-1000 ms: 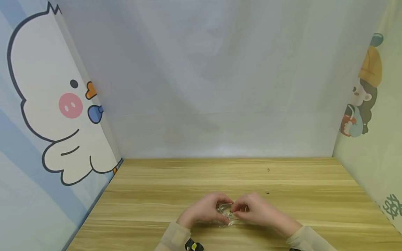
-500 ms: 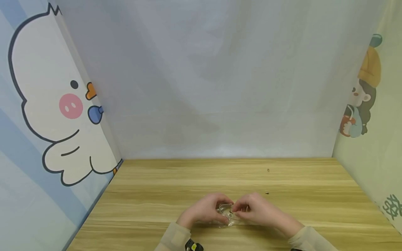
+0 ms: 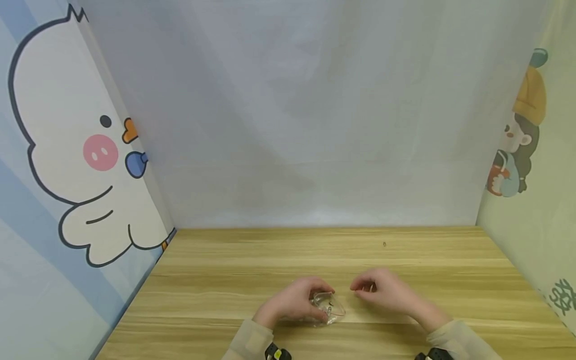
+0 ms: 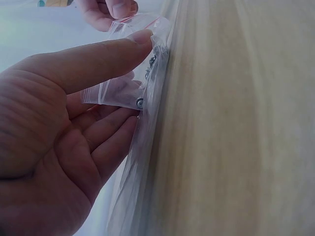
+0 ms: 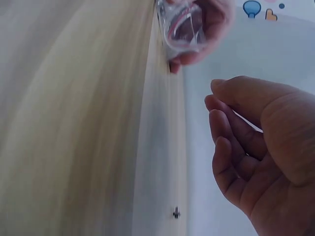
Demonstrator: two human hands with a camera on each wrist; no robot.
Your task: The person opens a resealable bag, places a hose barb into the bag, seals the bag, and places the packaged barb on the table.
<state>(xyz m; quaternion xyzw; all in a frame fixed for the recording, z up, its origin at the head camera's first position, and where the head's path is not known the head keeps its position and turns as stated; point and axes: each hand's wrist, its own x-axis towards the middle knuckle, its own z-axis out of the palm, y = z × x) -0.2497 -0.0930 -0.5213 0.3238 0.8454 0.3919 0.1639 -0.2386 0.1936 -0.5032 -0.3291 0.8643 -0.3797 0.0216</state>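
My left hand (image 3: 294,300) holds a clear zip-lock bag (image 3: 336,311) low at the table, with the bag's mouth spread toward the right. In the left wrist view, small metal parts (image 4: 151,61) that look like screws lie inside it, with a round one (image 4: 140,103) lower down. Apart from the bag, to its right, my right hand (image 3: 390,292) hovers over the table. Its fingers are loosely bent, thumb tip close to the index finger, and nothing shows between them. A small dark metal piece (image 5: 176,213) lies on the table in the right wrist view.
One tiny metal piece (image 3: 384,244) lies toward the back of the wood-grain table (image 3: 252,250). A pale curtain (image 3: 288,125) closes off the back, and printed cloth panels (image 3: 58,150) stand at both sides.
My right hand has left the bag's mouth and moved right and slightly farther back, now covering where a dark piece lay on the table. The left hand and bag stay put.
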